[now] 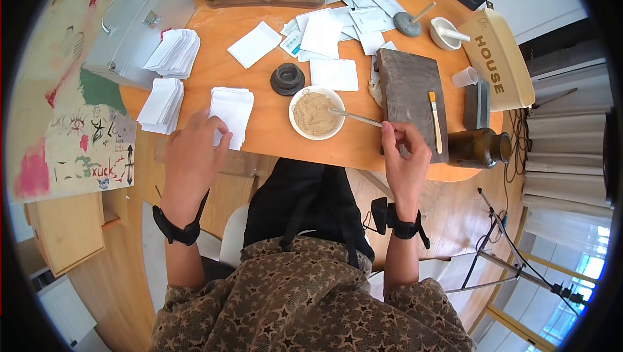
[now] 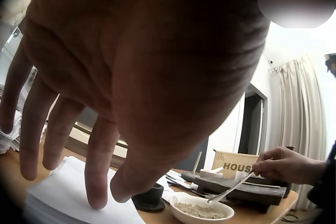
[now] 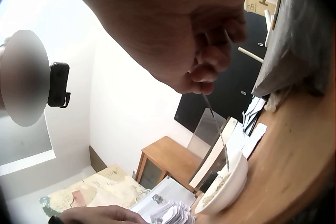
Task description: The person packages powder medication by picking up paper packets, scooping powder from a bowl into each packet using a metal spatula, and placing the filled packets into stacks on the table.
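Head view showed the right hand (image 1: 407, 147) pinching a slim metal stirrer (image 1: 360, 118), its long axis running leftward into the powder (image 1: 313, 112) in the white bowl (image 1: 316, 136) just above centre, while the left hand (image 1: 193, 157), fingers relaxed, was nearer the paper stack (image 1: 235, 109), left of centre.

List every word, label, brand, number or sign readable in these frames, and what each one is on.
"HOUSE": in brown capitals on the cream box.
"xuck": apparently, in red lettering on the painted board; the dark scribbles around it are unclear.
Too small to read: the print on the blue-and-white packet and the small mark above "HOUSE".
I can make out no numbers.
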Tool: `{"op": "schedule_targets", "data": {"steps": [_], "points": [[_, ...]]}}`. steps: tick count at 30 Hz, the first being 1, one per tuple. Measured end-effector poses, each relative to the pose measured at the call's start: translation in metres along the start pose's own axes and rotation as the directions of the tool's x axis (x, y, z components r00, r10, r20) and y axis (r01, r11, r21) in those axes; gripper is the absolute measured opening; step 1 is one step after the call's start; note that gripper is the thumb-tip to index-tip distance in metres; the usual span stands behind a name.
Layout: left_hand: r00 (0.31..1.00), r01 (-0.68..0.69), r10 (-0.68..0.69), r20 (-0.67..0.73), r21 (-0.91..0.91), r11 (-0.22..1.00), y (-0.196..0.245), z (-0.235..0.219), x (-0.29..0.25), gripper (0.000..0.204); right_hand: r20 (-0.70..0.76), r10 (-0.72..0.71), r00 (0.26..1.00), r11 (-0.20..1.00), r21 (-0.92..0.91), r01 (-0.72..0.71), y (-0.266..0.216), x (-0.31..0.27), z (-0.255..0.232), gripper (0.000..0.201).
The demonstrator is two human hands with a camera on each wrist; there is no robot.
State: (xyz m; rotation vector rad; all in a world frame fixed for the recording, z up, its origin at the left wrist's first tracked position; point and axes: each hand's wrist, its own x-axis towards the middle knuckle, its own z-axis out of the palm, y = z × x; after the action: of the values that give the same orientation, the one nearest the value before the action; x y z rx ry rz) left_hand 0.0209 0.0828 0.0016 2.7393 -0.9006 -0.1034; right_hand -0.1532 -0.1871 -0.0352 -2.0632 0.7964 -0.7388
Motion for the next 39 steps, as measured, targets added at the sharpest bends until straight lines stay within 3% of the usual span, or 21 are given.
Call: {"op": "schedule_targets", "data": {"steps": [5,8,11,16,25,39], "points": [[1.000,-0.011,0.011,-0.005,-0.045,0.999,0.000,-0.004,0.002,0.014,0.009,-0.005,1.000,1.000,-0.015,0.005,0.001,0.002,0.005,0.015],[0.994,-0.062,0.060,-0.095,-0.019,0.998,-0.002,-0.003,0.004,0.012,0.011,-0.006,1.000,1.000,-0.019,0.006,0.000,0.003,0.006,0.015],[1.000,0.014,-0.014,0.015,-0.054,0.998,-0.001,-0.010,0.007,0.014,0.013,-0.001,1.000,1.000,-0.017,0.001,0.002,0.004,0.007,0.015],[0.994,-0.060,0.054,-0.095,-0.064,0.996,-0.009,-0.003,0.007,0.012,0.014,-0.016,1.000,1.000,-0.026,0.016,0.003,0.004,0.008,0.015],[0.983,-0.076,0.067,-0.169,-0.046,0.996,-0.010,-0.008,0.012,0.013,0.019,-0.004,1.000,1.000,-0.018,0.005,0.000,0.004,0.009,0.015],[0.974,-0.123,0.121,-0.190,0.000,0.992,-0.005,-0.024,0.034,0.017,0.021,0.010,1.000,1.000,-0.002,-0.010,0.000,0.004,0.007,0.016]]}}
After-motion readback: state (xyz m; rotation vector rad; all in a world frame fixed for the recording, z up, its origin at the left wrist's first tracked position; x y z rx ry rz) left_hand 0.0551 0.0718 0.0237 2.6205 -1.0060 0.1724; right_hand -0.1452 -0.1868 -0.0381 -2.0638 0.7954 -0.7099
